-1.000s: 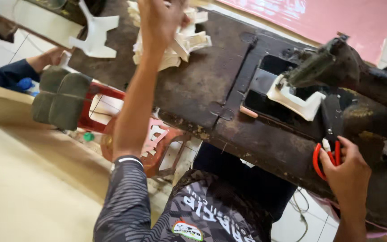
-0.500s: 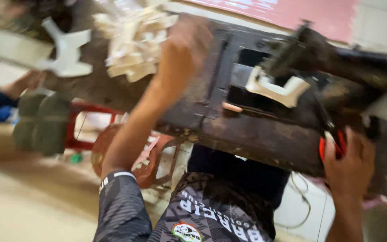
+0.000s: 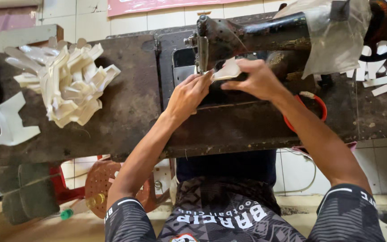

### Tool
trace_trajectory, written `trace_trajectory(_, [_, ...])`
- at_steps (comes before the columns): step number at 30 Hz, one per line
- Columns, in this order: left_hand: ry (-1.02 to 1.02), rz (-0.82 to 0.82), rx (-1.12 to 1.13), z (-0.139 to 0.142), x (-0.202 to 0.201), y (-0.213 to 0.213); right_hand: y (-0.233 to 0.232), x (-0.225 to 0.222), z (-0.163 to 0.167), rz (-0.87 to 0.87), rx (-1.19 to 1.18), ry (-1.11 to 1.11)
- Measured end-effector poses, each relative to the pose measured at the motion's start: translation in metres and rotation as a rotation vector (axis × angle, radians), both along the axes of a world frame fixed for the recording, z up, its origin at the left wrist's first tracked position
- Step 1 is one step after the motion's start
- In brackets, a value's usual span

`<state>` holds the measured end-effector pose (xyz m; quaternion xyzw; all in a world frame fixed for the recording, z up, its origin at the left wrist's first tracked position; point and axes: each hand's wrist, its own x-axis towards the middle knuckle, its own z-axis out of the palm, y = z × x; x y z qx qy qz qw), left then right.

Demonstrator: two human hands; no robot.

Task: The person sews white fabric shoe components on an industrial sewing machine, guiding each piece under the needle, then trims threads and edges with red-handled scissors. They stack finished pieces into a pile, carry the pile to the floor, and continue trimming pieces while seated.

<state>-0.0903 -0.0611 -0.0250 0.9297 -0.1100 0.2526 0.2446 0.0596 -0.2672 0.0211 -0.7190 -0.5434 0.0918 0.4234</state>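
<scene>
A black, worn sewing machine (image 3: 265,33) stands on a dark, stained table (image 3: 131,107). A small white cut piece (image 3: 227,71) lies under its needle. My left hand (image 3: 188,95) rests on the machine bed with its fingertips on the left edge of that piece. My right hand (image 3: 257,79) presses on the piece from the right, fingers closed over it. A heap of similar white cut pieces (image 3: 66,85) sits on the table to the left, apart from both hands.
A single large white cut piece (image 3: 5,123) lies at the table's left edge. Red-handled scissors (image 3: 315,105) lie by my right forearm. More white strips (image 3: 381,76) lie at the right near the handwheel. A perforated stool (image 3: 106,183) and a green cushion (image 3: 27,195) are below.
My left hand left the heap of white pieces and came to the needle. My right hand left the scissors and now holds the white piece under the needle. The view straightened.
</scene>
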Motion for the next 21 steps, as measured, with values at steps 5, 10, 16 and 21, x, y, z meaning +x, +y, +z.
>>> trace_trajectory(5, [-0.089, 0.029, -0.035, 0.002, -0.003, -0.007, 0.015, -0.013, -0.026, -0.206, 0.118, 0.029])
trace_trajectory(10, [0.002, 0.132, -0.143, 0.011, -0.004, -0.017, 0.010, -0.015, -0.029, -0.218, 0.171, -0.086])
trace_trajectory(16, [-0.203, 0.044, -0.069, 0.024, 0.000, -0.041, 0.006, -0.016, -0.031, -0.202, 0.167, -0.184])
trace_trajectory(21, [-0.192, 0.071, -0.049, 0.024, 0.008, -0.049, 0.003, -0.017, -0.033, -0.206, 0.203, -0.171])
